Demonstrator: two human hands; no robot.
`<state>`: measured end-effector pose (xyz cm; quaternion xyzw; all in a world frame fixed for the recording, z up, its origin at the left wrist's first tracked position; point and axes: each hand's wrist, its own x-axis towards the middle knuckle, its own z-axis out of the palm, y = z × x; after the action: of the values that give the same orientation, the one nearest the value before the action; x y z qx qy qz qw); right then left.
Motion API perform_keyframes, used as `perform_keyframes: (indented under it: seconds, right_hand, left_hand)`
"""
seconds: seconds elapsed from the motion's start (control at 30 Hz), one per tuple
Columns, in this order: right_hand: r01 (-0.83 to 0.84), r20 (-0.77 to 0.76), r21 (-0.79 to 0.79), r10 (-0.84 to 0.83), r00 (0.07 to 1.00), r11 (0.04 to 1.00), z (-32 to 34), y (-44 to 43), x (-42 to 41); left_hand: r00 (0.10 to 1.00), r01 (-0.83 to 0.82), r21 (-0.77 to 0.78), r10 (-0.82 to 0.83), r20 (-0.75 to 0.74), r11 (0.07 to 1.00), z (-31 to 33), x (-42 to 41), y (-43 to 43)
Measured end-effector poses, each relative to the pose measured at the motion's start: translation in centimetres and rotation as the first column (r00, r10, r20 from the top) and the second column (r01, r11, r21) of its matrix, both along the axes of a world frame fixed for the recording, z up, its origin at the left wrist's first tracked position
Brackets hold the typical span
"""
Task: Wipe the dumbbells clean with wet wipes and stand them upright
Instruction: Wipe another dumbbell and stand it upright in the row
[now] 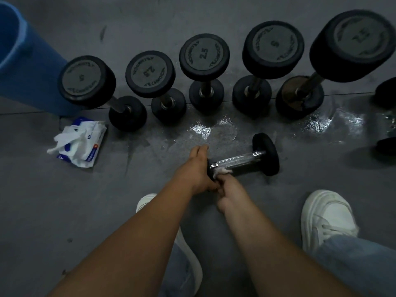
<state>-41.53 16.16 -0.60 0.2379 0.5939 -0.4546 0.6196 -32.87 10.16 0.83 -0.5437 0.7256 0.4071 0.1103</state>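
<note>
A small black dumbbell lies on its side on the grey floor, its chrome handle pointing to the right and away from me. My left hand covers and grips its near end. My right hand holds a crumpled white wet wipe against the near part of the handle. Behind it, several black dumbbells stand upright in a row. An open pack of wet wipes lies on the floor to the left, with a wipe sticking out.
A blue bin stands at the far left. Wet patches shine on the floor in front of the row. My two white shoes are near the bottom. More dark weights show at the right edge.
</note>
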Motion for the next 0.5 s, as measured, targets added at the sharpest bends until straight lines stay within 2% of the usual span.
perform_keyframes:
  seconds: [0.1, 0.2, 0.3, 0.4, 0.5]
  right_hand:
    - [0.047, 0.025, -0.046, -0.046, 0.999, 0.998, 0.4, 1.2, 0.1]
    - [0.0, 0.042, -0.003, 0.001, 0.999, 1.0, 0.2, -1.4, -0.7]
    - [-0.04, -0.024, 0.025, 0.041, 0.999, 0.999, -0.3, -0.4, -0.6]
    - [0.036, -0.017, -0.023, -0.036, 0.999, 0.999, -0.7, 0.3, 0.1]
    - [0.052, 0.031, 0.014, -0.053, 0.998, 0.999, -0.8, -1.5, -0.9]
  left_hand:
    - [1.0, 0.003, 0.002, -0.003, 0.006, 1.0, 0.1, 0.0, 0.1]
    - [1.0, -0.002, 0.002, 0.002, 0.011, 1.0, 0.3, -0.1, 0.3]
    - [1.0, -0.008, 0.016, 0.008, 0.006, 1.0, 0.5, -0.2, 0.1]
    - [1.0, -0.001, 0.012, 0.001, 0.007, 1.0, 0.4, -0.1, 0.1]
    - [1.0, -0.012, 0.003, 0.012, -0.004, 1.0, 0.5, -0.2, 0.4]
